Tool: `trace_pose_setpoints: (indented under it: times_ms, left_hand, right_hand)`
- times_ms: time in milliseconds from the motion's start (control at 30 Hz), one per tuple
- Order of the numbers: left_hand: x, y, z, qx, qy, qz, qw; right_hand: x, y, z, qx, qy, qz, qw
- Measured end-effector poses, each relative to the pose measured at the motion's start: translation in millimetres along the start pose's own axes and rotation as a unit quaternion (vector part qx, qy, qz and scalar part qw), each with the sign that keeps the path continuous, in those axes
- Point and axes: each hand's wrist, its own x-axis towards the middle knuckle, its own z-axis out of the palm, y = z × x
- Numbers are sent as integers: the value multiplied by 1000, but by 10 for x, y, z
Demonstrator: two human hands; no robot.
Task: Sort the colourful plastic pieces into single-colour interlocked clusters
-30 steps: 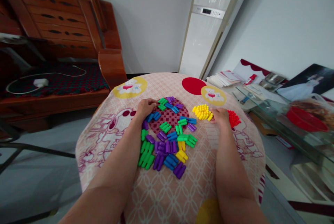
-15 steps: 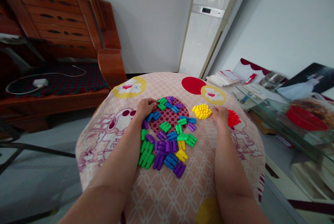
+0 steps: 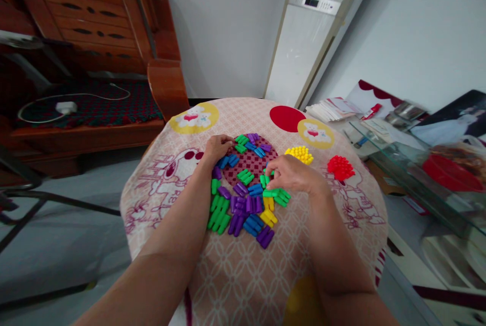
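A heap of green, purple, blue and yellow plastic pegs (image 3: 243,204) lies on a round table covered with a pink cartoon cloth (image 3: 243,275). My left hand (image 3: 217,147) rests curled on the cloth at the heap's far left edge, fingertips against green and blue pegs. My right hand (image 3: 289,175) hovers over the right side of the heap, fingers bent down in a pinch onto green and blue pegs. A sorted yellow pile (image 3: 299,154) and a red pile (image 3: 340,166) lie further right.
A wooden bench (image 3: 87,52) with a white charger and cable stands at the left. A white floor-standing air conditioner (image 3: 304,42) is behind the table. At the right a glass table (image 3: 417,174) carries papers, a red bowl and a framed picture.
My right hand left the gap between the yellow and red piles and moved left onto the mixed heap. The camera shifted slightly. My left hand stayed put.
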Motion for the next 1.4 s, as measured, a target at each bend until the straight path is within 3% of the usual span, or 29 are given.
trace_pose_setpoints:
  times_ms: [133,233,400,467,633,700,800,933,1067,1267,1400]
  left_hand:
    - [3,2,-2,-2,3,-3,1000]
    - [-8,13,-4,-9,2,-7,1000]
    - [-25,43,-1,-21,-4,-15,1000]
    - [-22,45,-1,-11,-3,-12,1000]
    - [-13,30,-10,18,2,2,1000]
    - [-10,26,-13,19,1,4,1000]
    - [2,15,-11,21,-2,7,1000]
    - [26,-21,0,28,5,8,1000]
    - [31,-36,6,25,8,7,1000]
    - [11,0,3,7,1,-7,1000]
    - [0,18,0,-1,-3,-11,1000]
  right_hand:
    - [76,-203,96,-113,-45,-15,992]
    - [-34,-285,179,-195,-93,-7,976]
    - [-401,-193,389,-189,-112,-41,975]
    - [-442,-92,480,-153,-79,-47,984]
    - [-330,43,528,-31,91,-11,995]
    - [-324,35,490,-11,99,10,995]
    - [-365,9,496,-56,63,40,996]
    - [-378,-26,667,-155,25,90,983]
    - [-341,-54,822,-187,35,122,974]
    - [-370,132,817,-56,132,122,982]
    - [-443,453,653,54,268,138,952]
